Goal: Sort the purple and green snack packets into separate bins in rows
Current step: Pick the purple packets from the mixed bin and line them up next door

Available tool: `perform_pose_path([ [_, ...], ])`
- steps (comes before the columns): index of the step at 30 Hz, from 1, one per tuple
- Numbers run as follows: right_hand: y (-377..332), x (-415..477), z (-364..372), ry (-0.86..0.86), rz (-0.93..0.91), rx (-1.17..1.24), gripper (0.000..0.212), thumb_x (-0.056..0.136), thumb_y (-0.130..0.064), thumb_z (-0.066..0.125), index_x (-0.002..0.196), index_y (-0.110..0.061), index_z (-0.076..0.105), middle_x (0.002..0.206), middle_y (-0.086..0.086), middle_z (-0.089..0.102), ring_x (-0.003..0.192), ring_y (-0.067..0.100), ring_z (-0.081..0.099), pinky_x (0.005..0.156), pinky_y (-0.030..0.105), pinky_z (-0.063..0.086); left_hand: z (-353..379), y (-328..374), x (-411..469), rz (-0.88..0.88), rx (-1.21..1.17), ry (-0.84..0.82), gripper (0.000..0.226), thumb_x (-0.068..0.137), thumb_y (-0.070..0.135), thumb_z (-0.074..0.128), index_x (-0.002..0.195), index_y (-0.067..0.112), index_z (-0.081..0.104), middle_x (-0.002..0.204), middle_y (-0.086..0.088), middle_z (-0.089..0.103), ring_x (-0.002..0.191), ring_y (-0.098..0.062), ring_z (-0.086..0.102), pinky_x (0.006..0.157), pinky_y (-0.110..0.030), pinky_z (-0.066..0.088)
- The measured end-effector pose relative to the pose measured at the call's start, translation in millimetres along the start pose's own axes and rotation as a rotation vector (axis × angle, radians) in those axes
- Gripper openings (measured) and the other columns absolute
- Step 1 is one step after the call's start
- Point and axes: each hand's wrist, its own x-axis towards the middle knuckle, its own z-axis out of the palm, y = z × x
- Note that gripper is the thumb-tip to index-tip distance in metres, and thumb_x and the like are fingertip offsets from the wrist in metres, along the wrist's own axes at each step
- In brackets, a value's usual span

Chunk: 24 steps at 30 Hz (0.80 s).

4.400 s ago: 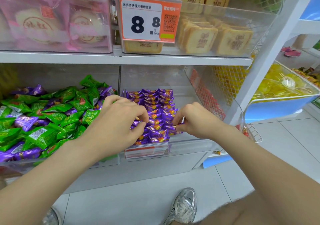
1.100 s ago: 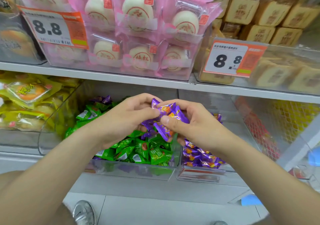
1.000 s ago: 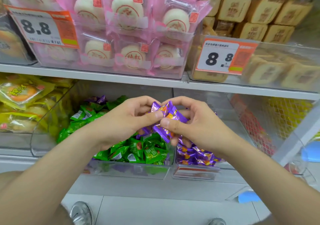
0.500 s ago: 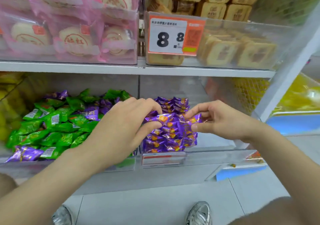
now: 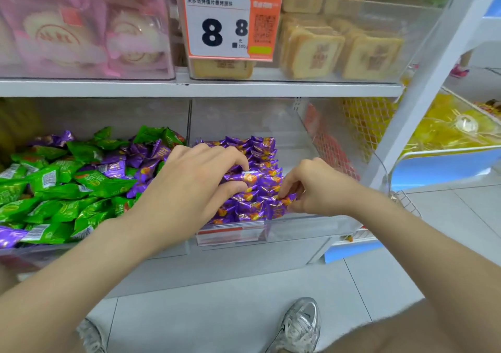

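Observation:
Two clear bins stand side by side on the lower shelf. The left bin (image 5: 89, 248) holds a loose heap of green packets (image 5: 62, 190) mixed with some purple ones (image 5: 141, 157). In the right bin (image 5: 311, 228) purple packets (image 5: 257, 149) lie in neat rows along its left side. My left hand (image 5: 195, 184) reaches over the rows, thumb and fingers pinching a purple packet (image 5: 244, 176). My right hand (image 5: 314, 187) pinches another purple packet (image 5: 284, 199) at the near right end of the rows.
An upper shelf (image 5: 200, 88) carries bins of pink-wrapped cakes (image 5: 81, 35) and tan square cakes (image 5: 339, 48), with an orange 8.8 price tag (image 5: 230, 24). A wire mesh panel and a white post (image 5: 423, 81) stand to the right. Yellow goods fill a blue bin (image 5: 447, 162) beyond. My shoes are on the tiled floor.
Both hands came from the left bin, carrying a bunch of purple packets, over to the right bin and went down onto the rows. The view swung right.

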Motion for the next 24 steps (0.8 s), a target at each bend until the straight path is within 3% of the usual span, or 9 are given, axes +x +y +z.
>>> perform_pose_path([
  [3,1,3,1,-0.022,-0.016,-0.056,0.021,0.074,-0.027,0.089,0.095,-0.028,0.084,0.085,-0.016,0.077,0.068,-0.007,0.060,0.078,0.020,0.051,2,-1,0,-0.014,-0.005,-0.017,0.022,0.102,0.052,0.048,0.117,0.036,0.055,0.098,0.017,0.060,0.088,-0.011,0.046,0.087,-0.046,0.042],
  [8,5,1,-6,-0.027,0.005,-0.091,0.021,0.072,-0.031,0.089,0.092,-0.032,0.083,0.083,-0.018,0.075,0.073,-0.002,0.064,0.075,0.026,0.055,2,-4,-2,-0.020,-0.008,-0.027,0.022,0.103,0.053,0.047,0.117,0.038,0.055,0.094,0.018,0.058,0.086,-0.011,0.046,0.088,-0.044,0.041],
  [11,6,2,-3,-0.030,0.005,-0.084,0.021,0.072,-0.031,0.091,0.092,-0.030,0.083,0.081,-0.017,0.075,0.073,-0.003,0.063,0.074,0.023,0.054,2,-5,-3,-0.015,-0.008,-0.020,0.018,0.106,0.051,0.049,0.117,0.037,0.055,0.089,0.021,0.052,0.083,-0.011,0.043,0.087,-0.044,0.041],
  [13,5,4,1,-0.040,-0.013,-0.060,0.022,0.072,-0.032,0.093,0.092,-0.029,0.083,0.082,-0.017,0.075,0.073,-0.006,0.062,0.071,0.015,0.048,2,-5,-4,-0.015,-0.009,-0.026,0.019,0.105,0.051,0.051,0.117,0.037,0.055,0.087,0.024,0.047,0.083,-0.010,0.042,0.087,-0.045,0.041],
  [19,2,11,5,-0.015,-0.039,-0.068,0.029,0.070,-0.039,0.097,0.092,-0.028,0.082,0.079,-0.016,0.075,0.076,-0.001,0.065,0.066,0.006,0.036,0,-3,-6,0.001,-0.014,-0.050,0.022,0.101,0.055,0.054,0.116,0.038,0.056,0.091,0.020,0.056,0.085,-0.013,0.050,0.092,-0.046,0.041],
  [21,3,12,6,-0.014,-0.016,-0.051,0.031,0.067,-0.038,0.098,0.090,-0.027,0.081,0.075,-0.014,0.073,0.073,-0.003,0.064,0.063,0.007,0.038,1,-2,-6,-0.002,-0.017,-0.044,0.024,0.100,0.057,0.054,0.115,0.038,0.057,0.088,0.020,0.053,0.084,-0.012,0.050,0.092,-0.046,0.041],
  [24,5,10,6,-0.014,0.001,-0.029,0.034,0.066,-0.043,0.098,0.091,-0.028,0.080,0.076,-0.014,0.073,0.073,-0.003,0.063,0.068,0.021,0.048,2,-1,-5,-0.005,-0.033,-0.037,0.026,0.098,0.060,0.052,0.113,0.039,0.057,0.079,0.022,0.048,0.080,-0.009,0.046,0.093,-0.045,0.041],
])
